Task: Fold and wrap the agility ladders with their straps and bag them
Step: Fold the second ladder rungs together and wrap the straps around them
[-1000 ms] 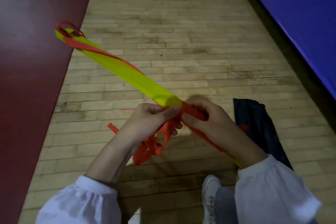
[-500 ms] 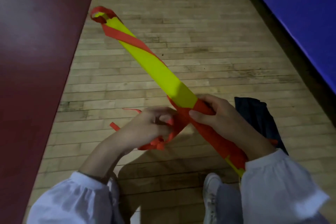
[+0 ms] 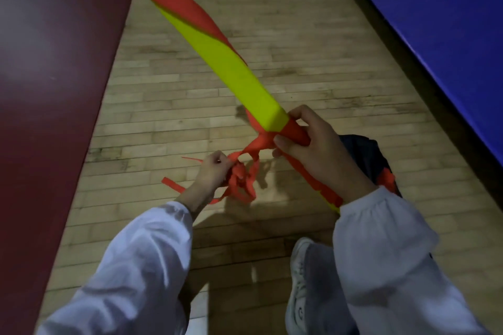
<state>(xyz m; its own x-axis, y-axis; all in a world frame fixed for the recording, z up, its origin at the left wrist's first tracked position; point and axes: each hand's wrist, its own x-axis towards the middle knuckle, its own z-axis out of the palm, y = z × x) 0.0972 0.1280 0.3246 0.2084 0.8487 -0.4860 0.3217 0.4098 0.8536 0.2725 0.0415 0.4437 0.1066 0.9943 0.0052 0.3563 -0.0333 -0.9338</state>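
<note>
Orange strap (image 3: 254, 145) spirals the yellow ladder (image 3: 231, 68), mid-air. Right hand (image 3: 318, 155) clamps the wrap; left hand (image 3: 215, 171) pinches bunched slack (tangled). Lose tension and the coils likely unwind.

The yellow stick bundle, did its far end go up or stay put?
Yes. The yellow bundle swung up: its far tip, earlier low beside the dark red mat, now runs off the picture's top edge.

dim indoor light — soft shadows on floor (image 3: 272, 35), edges blurred, warped.
</note>
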